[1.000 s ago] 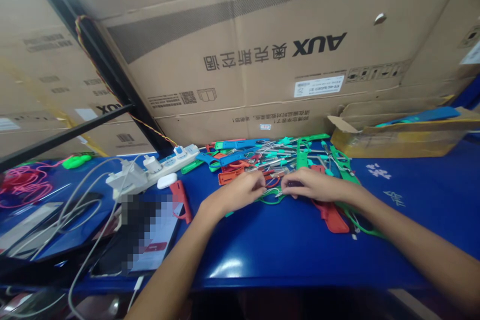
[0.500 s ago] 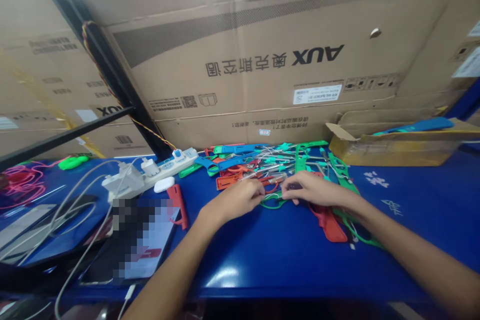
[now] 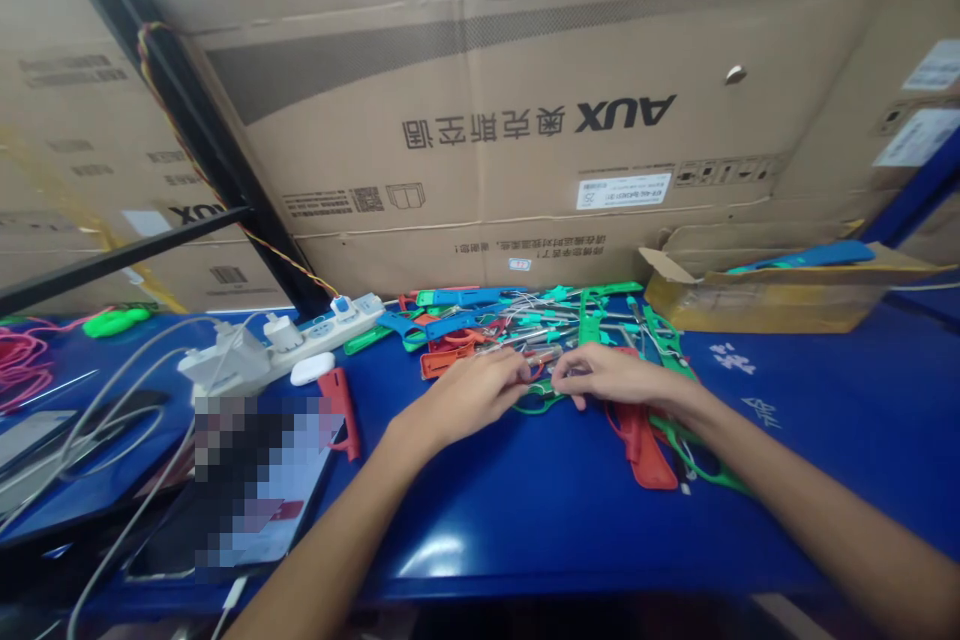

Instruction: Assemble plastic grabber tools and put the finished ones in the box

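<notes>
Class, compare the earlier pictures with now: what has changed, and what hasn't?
The left hand and right hand look slightly closer together; nothing visibly taken up or released. The view swung slightly right. The power strip, white case and open carton stayed put.

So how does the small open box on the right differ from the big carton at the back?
The small box is low, while the big carton towers behind it. The small box gapes open, a blue piece at its top; the carton shows a broad wall. The carton bears upside-down lettering, the small box a shiny yellowish front. Both are brown cardboard.
</notes>
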`<state>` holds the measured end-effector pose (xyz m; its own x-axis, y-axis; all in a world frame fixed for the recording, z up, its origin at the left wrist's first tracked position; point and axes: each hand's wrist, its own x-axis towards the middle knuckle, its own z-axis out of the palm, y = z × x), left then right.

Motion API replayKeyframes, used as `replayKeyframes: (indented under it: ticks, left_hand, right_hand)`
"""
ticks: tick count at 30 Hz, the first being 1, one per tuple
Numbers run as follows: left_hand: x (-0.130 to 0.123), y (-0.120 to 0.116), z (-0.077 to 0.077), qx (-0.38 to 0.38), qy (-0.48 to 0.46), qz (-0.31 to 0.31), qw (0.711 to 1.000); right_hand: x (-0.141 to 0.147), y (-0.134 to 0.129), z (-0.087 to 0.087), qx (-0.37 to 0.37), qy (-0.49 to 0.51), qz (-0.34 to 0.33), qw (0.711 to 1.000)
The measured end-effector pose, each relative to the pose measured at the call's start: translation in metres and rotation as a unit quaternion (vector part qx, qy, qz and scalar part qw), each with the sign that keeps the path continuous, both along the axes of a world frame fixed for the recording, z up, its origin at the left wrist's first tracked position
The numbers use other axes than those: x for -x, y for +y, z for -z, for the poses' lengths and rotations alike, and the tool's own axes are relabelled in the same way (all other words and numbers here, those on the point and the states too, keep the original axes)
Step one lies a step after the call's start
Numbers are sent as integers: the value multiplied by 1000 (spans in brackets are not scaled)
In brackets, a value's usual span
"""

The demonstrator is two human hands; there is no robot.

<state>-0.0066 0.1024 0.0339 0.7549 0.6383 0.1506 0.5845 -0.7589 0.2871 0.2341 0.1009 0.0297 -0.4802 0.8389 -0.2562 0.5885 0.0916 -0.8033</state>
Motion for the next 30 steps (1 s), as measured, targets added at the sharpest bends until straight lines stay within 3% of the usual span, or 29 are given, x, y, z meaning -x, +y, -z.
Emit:
replayKeyframes:
  ticks: [2,7,14,30]
  left_hand:
    - [-5,-1,1,-18,3,20,1000]
    - [-14,-3,6,-23,33,0,999]
    - [-10,-5,5,-19,49,0,999]
    - [-12,-5,2,-47,45,10,998]
  right_hand:
    - [1,0,3,6,6,1,1000]
    - [4,-2,9,42,17,18,999]
    - [7,-5,8,70,32,27,997]
    - [10,-7,13,28,7,18,999]
